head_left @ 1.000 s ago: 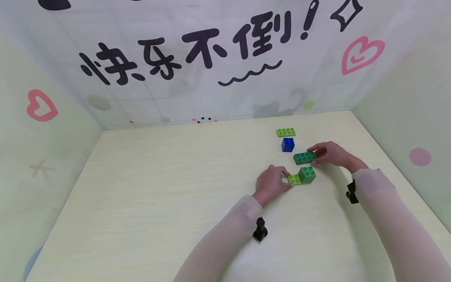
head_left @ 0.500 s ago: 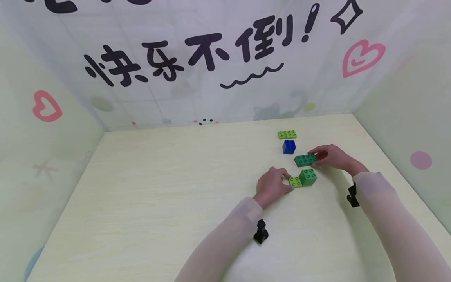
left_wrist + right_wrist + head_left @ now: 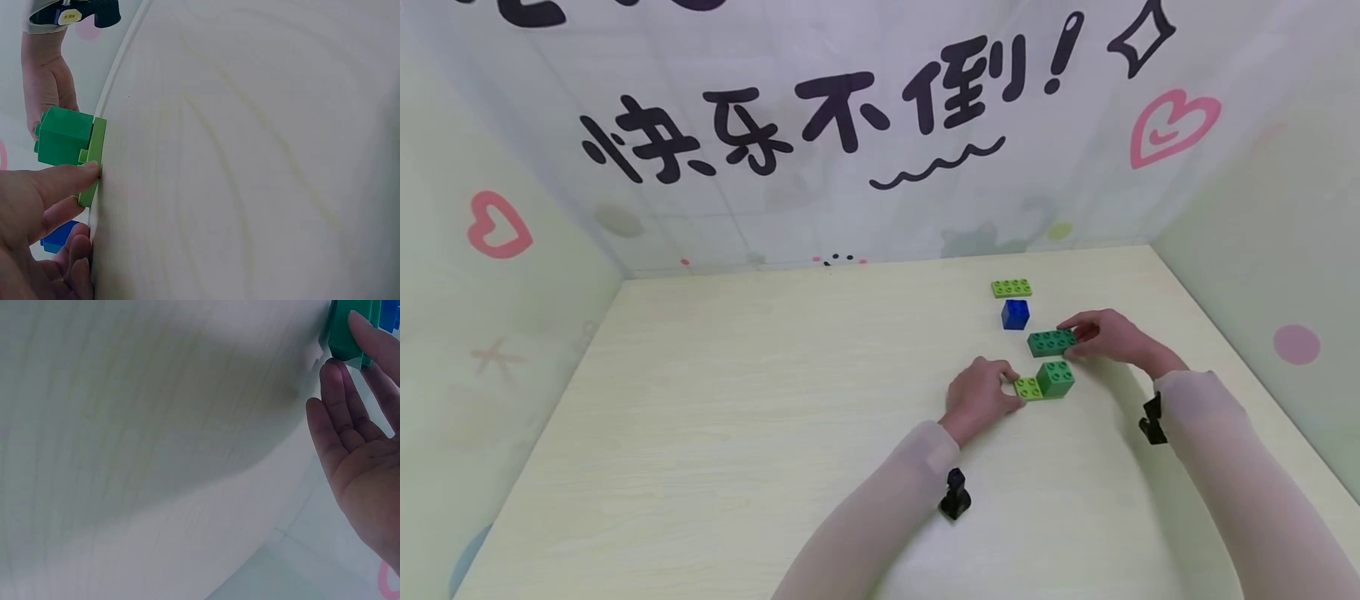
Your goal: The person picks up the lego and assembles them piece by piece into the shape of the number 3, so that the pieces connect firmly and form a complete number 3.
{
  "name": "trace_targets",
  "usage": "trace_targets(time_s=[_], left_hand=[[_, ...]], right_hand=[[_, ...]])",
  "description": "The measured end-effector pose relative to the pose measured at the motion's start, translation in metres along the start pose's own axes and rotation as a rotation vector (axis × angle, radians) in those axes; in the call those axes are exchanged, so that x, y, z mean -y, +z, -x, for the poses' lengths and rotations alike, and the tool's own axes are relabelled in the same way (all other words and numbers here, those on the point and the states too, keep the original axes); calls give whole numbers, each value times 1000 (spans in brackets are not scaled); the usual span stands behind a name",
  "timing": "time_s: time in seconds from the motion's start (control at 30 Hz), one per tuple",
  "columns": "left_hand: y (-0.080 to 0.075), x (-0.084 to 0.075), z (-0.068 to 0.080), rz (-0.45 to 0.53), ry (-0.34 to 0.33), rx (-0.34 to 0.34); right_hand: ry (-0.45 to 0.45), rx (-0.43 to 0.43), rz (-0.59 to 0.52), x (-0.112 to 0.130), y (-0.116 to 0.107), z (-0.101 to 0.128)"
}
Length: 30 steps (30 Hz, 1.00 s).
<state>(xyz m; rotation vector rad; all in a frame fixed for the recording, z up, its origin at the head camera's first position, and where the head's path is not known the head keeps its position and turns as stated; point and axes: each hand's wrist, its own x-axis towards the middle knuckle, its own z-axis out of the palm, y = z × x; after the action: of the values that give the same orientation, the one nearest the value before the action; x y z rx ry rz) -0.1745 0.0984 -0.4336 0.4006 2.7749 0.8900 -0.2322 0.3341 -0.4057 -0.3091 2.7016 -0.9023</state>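
1 pair stacked, 3 bricks loose

On the table [image 3: 775, 417], the stacking looks to be at an early stage. 1 join shows: the mid-green block [image 3: 1056, 378] sits on the right end of the front flat brick [image 3: 1027, 388], leaving 4 studs bare at the left end. Whether it is pressed fully home I cannot tell.

The left hand [image 3: 977, 398] pinches that flat brick's bare left end between thumb and finger. The right hand [image 3: 1108, 335] pinches the right end of the dark green block [image 3: 1048, 342], just behind the stacked pair and apart from it. This block shows 8 studs on top, with nothing stacked on them; whether it rests on the table or is slightly raised is unclear.

The other 2 bricks are in neither hand: the blue block [image 3: 1015, 315] stands behind and to the left of the dark green one, and the rear flat brick [image 3: 1011, 287] lies just beyond it. If these belong to the build, 3 bricks remain to be joined.
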Motion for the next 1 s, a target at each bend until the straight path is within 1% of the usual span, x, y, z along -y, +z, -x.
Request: trace_targets(time_s=[0.3, 0.5, 0.8, 1.0], left_hand=[[2, 3, 0, 9, 13, -6], [1, 3, -1, 5, 14, 2], [1, 3, -1, 10, 11, 2], [1, 3, 0, 15, 17, -2]], right_hand=[[-24, -22, -16, 2, -3, 4], [-39, -29, -20, 7, -7, 6], [-55, -41, -7, 13, -12, 9], [-53, -42, 4, 21, -17, 14]])
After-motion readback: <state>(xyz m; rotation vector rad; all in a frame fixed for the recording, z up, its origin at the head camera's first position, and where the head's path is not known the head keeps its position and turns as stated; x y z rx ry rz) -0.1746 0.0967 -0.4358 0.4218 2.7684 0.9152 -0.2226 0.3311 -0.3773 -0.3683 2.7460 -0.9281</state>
